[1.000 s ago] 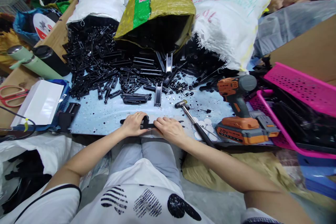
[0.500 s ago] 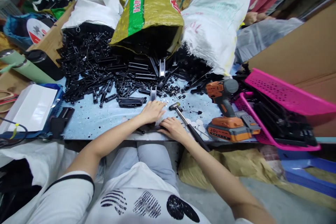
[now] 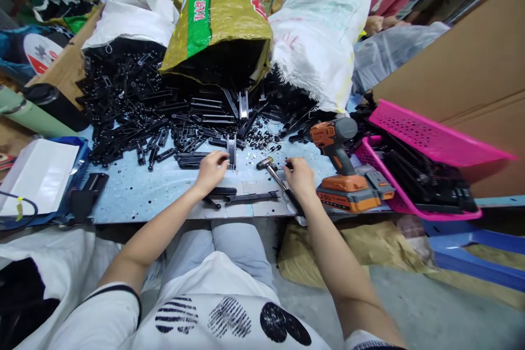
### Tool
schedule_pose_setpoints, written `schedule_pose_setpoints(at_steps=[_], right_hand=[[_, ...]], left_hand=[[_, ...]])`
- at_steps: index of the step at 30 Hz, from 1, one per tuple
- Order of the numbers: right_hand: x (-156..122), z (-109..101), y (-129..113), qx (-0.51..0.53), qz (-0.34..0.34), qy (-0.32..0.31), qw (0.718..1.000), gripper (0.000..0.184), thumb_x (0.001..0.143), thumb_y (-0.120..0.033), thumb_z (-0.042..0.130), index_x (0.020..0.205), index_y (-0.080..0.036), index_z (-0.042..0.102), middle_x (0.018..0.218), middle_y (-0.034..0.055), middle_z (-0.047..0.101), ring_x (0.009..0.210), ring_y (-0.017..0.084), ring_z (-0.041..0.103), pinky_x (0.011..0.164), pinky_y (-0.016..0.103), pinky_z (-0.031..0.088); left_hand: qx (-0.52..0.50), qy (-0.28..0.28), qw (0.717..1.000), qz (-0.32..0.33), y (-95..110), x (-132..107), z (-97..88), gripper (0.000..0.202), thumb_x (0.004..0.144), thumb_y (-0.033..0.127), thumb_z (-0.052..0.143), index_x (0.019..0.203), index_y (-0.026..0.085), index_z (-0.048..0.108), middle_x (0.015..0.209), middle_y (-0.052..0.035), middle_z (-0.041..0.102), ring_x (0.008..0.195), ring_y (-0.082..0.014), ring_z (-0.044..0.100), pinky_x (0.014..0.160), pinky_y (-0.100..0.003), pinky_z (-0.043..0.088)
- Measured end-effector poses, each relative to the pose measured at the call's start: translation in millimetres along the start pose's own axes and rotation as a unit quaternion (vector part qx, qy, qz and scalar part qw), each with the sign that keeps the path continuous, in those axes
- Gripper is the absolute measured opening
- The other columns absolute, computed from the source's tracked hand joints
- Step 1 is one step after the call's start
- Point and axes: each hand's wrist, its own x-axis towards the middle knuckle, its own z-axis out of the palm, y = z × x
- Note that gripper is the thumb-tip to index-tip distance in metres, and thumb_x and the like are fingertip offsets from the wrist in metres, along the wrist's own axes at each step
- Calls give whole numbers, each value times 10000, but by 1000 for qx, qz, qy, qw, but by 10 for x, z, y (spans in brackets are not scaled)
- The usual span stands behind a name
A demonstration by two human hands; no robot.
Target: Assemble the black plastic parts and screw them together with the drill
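My left hand [image 3: 212, 170] reaches forward on the light blue table [image 3: 139, 191] and its fingers close on a short black metal channel piece [image 3: 232, 151] at the edge of the heap of black parts [image 3: 135, 104]. My right hand [image 3: 299, 176] is curled over the hammer [image 3: 274, 173], fingertips pinching a small dark part [image 3: 289, 164] just beyond the handle. A long black assembled bar [image 3: 241, 197] lies free on the table near its front edge between my two hands.
An orange cordless drill [image 3: 346, 167] stands to the right of my right hand. Pink baskets [image 3: 426, 142] with black parts sit further right. Open sacks [image 3: 221, 16] spill parts at the back. A white box [image 3: 35, 175] and a green bottle [image 3: 24, 115] are at the left.
Both hands have let go of the black bar near the table's front edge. The left hand moved forward to the channel piece and the right hand moved right to the hammer.
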Motion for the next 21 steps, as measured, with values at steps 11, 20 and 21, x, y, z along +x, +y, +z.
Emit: schedule_pose_setpoints(at_steps=[11, 20, 21], right_hand=[[-244, -30, -1124, 19, -248, -224, 942, 103, 800, -189, 609, 859, -149, 683, 894, 86, 670, 795, 196, 622, 718, 272, 447], [-433, 52, -1289, -119, -317, -224, 914, 132, 870, -126, 478, 923, -139, 597, 875, 102, 643, 802, 195, 617, 682, 253, 414], [-460, 99, -1226, -101, -311, -218, 919, 140, 888, -158, 470, 957, -146, 592, 882, 96, 648, 806, 192, 619, 688, 252, 421]], left_hand=[[-41, 106, 988, -102, -393, -1000, -593, 160, 822, 252, 544, 922, 160, 629, 921, -67, 644, 840, -167, 634, 782, -319, 531], [180, 2, 984, 14, -412, -1016, -532, 192, 893, 200, 465, 999, 185, 624, 1048, -96, 648, 1093, -239, 566, 944, -420, 436], [197, -1, 980, 24, -436, -1043, -522, 199, 902, 222, 463, 1018, 190, 622, 1068, -97, 650, 1136, -248, 545, 973, -441, 406]])
